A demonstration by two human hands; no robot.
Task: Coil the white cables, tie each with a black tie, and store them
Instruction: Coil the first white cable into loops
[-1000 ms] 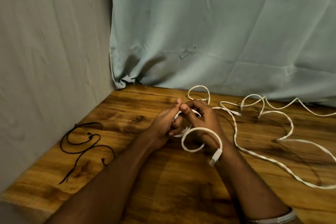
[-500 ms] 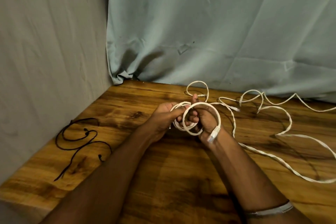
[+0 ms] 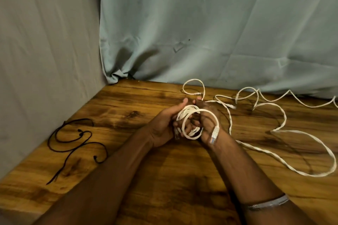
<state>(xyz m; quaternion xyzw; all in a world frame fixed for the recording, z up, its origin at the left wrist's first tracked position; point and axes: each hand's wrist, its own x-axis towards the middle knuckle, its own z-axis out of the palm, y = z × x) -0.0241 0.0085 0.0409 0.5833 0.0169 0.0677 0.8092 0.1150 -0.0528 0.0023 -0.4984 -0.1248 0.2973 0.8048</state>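
Above wooden table, both hands, left and right, grip coiled white cable between them.

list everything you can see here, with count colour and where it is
coiled cable: one, white, held between both hands at mid table
loose cables: count unclear, white, sprawled over the table's right side and far edge
ties: count unclear, black, lying at the table's left
table: one, brown wood, under everything
curtain: one, pale blue-green, behind the table
cloth: one, grey, along the left side
bracelet: one, silver, on the right wrist
left hand: grips the coil from the left
right hand: grips the coil from the right
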